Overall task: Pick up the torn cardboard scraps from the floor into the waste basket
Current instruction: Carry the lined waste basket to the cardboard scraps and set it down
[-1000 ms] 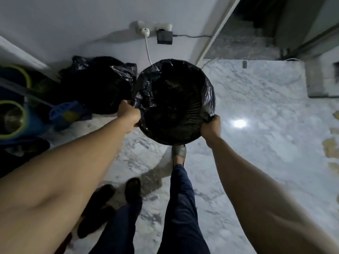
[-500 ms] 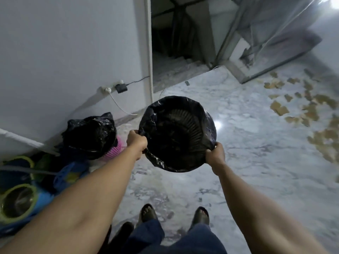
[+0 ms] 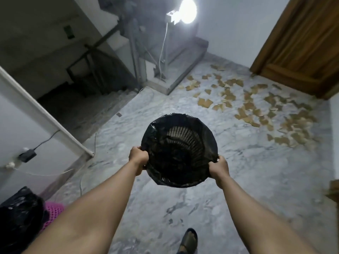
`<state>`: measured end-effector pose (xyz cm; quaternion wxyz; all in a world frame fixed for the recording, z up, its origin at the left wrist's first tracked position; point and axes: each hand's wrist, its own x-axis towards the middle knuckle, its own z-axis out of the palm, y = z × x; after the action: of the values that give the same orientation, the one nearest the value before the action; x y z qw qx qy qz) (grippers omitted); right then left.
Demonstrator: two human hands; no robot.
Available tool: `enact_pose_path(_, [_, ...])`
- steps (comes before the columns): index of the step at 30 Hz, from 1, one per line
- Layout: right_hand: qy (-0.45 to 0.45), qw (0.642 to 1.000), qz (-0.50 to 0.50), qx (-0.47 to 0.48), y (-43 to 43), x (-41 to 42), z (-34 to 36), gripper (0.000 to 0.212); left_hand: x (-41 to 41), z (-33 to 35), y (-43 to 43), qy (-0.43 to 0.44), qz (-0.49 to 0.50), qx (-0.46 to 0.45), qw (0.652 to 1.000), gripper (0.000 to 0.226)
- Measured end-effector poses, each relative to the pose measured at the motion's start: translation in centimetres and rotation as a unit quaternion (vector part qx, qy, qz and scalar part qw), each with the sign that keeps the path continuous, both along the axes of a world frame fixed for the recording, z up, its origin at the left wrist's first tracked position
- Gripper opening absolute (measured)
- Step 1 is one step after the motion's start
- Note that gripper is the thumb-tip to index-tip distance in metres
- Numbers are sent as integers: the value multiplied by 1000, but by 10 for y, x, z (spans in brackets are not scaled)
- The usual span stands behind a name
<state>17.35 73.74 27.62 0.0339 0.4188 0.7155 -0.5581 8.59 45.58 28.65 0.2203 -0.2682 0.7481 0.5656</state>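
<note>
I hold a round waste basket [image 3: 178,149] lined with a black plastic bag in front of me, above the marble floor, its mouth tipped toward me. My left hand [image 3: 138,157] grips its left rim and my right hand [image 3: 219,166] grips its right rim. Inside, only the dark ribbed wall and liner show. Several torn brown cardboard scraps [image 3: 256,109] lie scattered over the floor ahead and to the right, well beyond the basket.
A wooden door [image 3: 302,44] stands at the far right. A bright lamp on a stand [image 3: 185,12] sits by a step at the back. A dark stairwell [image 3: 82,74] opens on the left. A black bag [image 3: 18,217] and pink basket [image 3: 54,213] lie lower left.
The view has swung right and up: the scrap-covered floor and door now fill the right side. The basket stays held in both hands and has moved away from the wall.
</note>
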Motion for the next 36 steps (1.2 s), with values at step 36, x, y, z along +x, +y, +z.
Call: enact_pose_path(36, [166,914,-328,-170,384,-559,54,47,-616,49,514,37,-120,124,984,39])
